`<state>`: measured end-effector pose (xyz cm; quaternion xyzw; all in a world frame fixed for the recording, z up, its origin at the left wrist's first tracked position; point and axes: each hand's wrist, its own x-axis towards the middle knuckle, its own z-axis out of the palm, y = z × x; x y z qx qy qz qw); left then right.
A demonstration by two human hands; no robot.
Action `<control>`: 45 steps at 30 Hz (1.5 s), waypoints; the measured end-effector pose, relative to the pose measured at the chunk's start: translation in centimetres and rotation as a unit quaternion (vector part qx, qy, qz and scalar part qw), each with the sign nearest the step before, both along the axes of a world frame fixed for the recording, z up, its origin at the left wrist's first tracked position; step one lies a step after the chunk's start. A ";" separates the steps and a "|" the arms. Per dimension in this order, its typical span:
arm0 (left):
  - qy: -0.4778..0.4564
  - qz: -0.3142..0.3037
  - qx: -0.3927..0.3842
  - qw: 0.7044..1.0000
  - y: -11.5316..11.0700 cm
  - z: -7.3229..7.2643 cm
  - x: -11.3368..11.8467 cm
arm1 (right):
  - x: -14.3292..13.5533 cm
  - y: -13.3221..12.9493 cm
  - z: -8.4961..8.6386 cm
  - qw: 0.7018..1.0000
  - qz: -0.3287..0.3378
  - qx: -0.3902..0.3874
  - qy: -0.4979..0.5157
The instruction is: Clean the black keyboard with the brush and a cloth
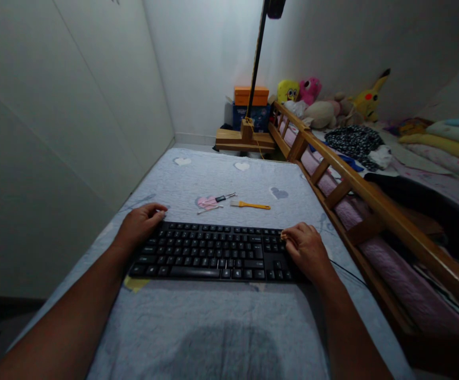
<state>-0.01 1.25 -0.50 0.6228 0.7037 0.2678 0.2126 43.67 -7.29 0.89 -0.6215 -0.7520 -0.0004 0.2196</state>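
Note:
A black keyboard [209,253] lies flat on the blue-grey bedspread in front of me. My left hand [140,224] is at its far left corner, with fingers curled together against the edge; what lies under the palm is hidden. Over the number pad, my right hand [304,245] pinches a small tan piece, perhaps cloth or sponge [283,235], pressed down near the keys. Beyond the keyboard lie a yellow-handled brush [253,205], a tool with a dark grip and metal prongs [226,197], and a thin white cotton swab [210,209].
The bedspread [221,327] has heart patterns. Along its right side runs a wooden bed rail [348,174], with clothes and plush toys behind. A wooden stand [245,138] with a black pole rises at the far end. A pale wall or cabinet [63,132] borders the left. The keyboard's cable [348,272] trails right.

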 end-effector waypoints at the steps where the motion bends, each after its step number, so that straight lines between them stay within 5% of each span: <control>1: -0.001 0.001 -0.002 1.000 0.0 0.0 0.0 | 0.0 0.0 0.0 1.000 -0.002 -0.001 0.000; 23: 0.005 0.003 -0.001 1.000 0.0 0.3 0.2 | 0.6 -0.3 0.4 1.000 -0.024 0.013 -0.004; 35: 0.009 0.003 -0.003 1.000 -0.1 0.4 0.4 | -3.3 -0.2 1.2 0.998 0.054 0.006 0.012; 45: 0.012 -0.003 0.001 1.000 0.1 0.0 0.1 | -2.6 -0.2 0.9 0.999 0.041 -0.009 -0.007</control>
